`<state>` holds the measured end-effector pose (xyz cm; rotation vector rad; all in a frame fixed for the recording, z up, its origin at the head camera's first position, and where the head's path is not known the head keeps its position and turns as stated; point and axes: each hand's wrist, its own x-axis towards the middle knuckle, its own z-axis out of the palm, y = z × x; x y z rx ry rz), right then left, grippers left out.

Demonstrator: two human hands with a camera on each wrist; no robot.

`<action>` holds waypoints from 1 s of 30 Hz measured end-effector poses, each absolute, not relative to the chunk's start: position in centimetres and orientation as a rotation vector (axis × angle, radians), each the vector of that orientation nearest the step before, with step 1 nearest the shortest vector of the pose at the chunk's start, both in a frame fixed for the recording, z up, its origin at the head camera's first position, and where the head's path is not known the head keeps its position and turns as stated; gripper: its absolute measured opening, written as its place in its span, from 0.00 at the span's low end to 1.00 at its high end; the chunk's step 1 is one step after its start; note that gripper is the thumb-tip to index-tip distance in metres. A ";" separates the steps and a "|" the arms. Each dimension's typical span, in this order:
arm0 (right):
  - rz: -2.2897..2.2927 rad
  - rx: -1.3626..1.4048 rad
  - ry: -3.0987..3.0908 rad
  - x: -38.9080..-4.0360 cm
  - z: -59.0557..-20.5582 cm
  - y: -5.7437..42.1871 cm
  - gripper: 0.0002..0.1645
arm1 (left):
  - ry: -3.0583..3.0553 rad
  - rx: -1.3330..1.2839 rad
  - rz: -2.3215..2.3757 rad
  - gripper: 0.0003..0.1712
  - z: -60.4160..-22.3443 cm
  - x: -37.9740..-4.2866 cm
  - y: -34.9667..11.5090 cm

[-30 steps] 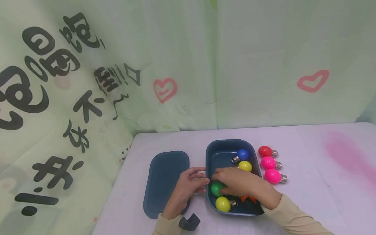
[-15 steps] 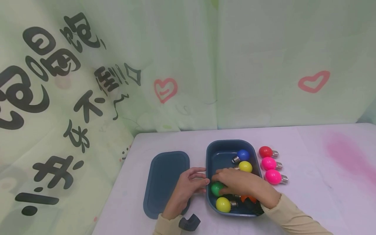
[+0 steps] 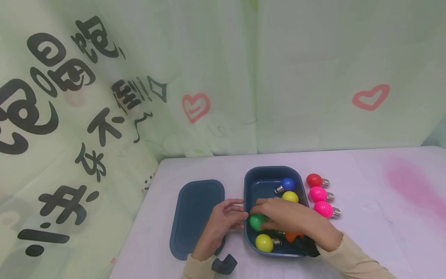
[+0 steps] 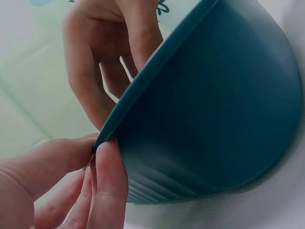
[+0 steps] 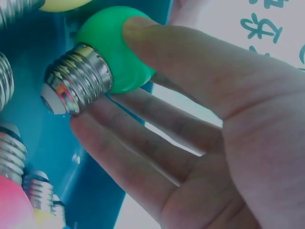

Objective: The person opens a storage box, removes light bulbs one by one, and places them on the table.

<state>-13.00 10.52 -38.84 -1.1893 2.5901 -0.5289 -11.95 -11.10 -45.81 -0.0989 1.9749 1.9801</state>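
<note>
My right hand (image 3: pixel 287 212) reaches into a dark blue plastic box (image 3: pixel 259 186) and pinches a green light bulb (image 5: pixel 112 47) between thumb and fingers. The bulb's silver screw base points away from the thumb in the right wrist view. At the box's left side, my left hand (image 3: pixel 224 219) pinches the rim between thumb and finger, as the left wrist view shows. Also in the box are a blue bulb (image 3: pixel 288 184), a yellow bulb (image 3: pixel 290 197) and a nearer yellow bulb (image 3: pixel 265 243). An orange thing (image 3: pixel 292 236) is partly hidden under my right wrist.
A flat dark blue lid (image 3: pixel 195 205) lies left of the box, partly behind my left forearm. Right of the box, a red bulb (image 3: pixel 314 180) and two pink bulbs (image 3: pixel 323 209) lie in a column on the pale tablecloth (image 3: pixel 376 201). A curtain hangs behind.
The green bulb and my right hand have risen very slightly, and the right wrist has shifted a little to the right. My left hand has stayed put.
</note>
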 end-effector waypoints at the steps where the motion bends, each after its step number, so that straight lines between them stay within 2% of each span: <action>1: -0.540 -1.192 2.589 -12.9 -38.7 10.6 0.21 | 1.975 -0.099 1.980 0.27 -45.8 -11.9 -11.1; 9: -0.591 -1.255 2.623 -12.5 -37.9 12.0 0.22 | 1.983 -0.106 1.985 0.26 -45.8 -11.9 -11.0; 30: -0.666 -1.130 2.670 -11.4 -37.1 16.1 0.22 | 2.020 -0.138 1.960 0.26 -45.8 -11.9 -11.0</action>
